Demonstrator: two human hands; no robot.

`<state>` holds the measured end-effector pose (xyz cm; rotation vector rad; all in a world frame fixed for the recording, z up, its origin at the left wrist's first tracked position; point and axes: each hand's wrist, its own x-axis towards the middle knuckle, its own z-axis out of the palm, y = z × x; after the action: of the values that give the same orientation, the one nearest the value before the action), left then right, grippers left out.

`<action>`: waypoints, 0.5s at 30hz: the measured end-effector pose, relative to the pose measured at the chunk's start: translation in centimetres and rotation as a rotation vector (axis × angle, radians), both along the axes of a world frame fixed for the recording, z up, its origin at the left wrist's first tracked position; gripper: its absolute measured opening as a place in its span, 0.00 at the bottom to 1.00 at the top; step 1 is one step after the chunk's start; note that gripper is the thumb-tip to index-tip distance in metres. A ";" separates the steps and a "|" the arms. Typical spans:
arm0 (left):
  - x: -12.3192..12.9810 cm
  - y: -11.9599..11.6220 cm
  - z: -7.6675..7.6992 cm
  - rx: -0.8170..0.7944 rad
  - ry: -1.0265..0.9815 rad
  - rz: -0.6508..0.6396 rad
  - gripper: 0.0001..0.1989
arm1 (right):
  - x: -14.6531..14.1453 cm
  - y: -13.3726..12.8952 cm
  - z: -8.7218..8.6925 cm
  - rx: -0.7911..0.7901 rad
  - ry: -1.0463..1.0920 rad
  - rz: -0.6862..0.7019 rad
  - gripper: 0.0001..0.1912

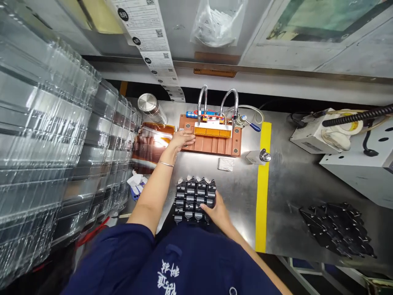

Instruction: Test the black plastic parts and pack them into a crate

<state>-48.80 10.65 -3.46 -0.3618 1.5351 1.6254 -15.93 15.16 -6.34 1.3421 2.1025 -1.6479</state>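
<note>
My left hand (181, 140) reaches to the left end of a copper-brown fixture block (211, 148). Its fingers are stretched out, the tips at the end of an orange perforated bar (213, 132) below a white piece on the fixture. Whether they touch the bar I cannot tell. Close to my body, my right hand (218, 209) grips the right side of a cluster of black ribbed plastic parts (195, 196), thumb on top. The fingers underneath are hidden. Two flexible metal hoses (229, 96) arch down to the fixture, and a blue-handled lever (254, 127) sits at its right.
Tall stacks of clear plastic trays (61, 123) line the left side. A steel-lidded jar (149, 104) and amber film (153, 143) stand beside the fixture. Right of it are a dispenser bottle (258, 157), yellow tape (262, 196), more black parts (337, 229) and a white machine (319, 137).
</note>
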 end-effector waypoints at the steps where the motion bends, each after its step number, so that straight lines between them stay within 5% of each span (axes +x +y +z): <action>1: 0.2 -0.4 0.1 -0.027 0.029 0.000 0.11 | 1.5 -1.0 -0.3 -0.056 -0.002 -0.006 0.35; 3: 1.0 -1.4 0.2 -0.092 0.104 -0.004 0.08 | 2.8 -1.3 -0.3 -0.125 0.023 -0.054 0.28; 5: 2.3 -2.3 0.5 -0.149 0.222 -0.012 0.06 | 1.9 0.6 0.9 -0.025 0.059 -0.064 0.26; 10: 7.5 -2.9 1.3 -0.276 0.929 0.016 0.12 | -7.1 7.4 4.2 0.743 0.280 0.300 0.22; 15: 9.9 -1.1 0.0 -0.339 1.433 -0.398 0.12 | -15.5 8.3 1.8 1.021 0.320 0.613 0.20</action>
<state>-38.92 9.55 -3.47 1.1366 2.6491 1.2318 -31.44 23.41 -4.57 0.3951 3.2754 -0.5304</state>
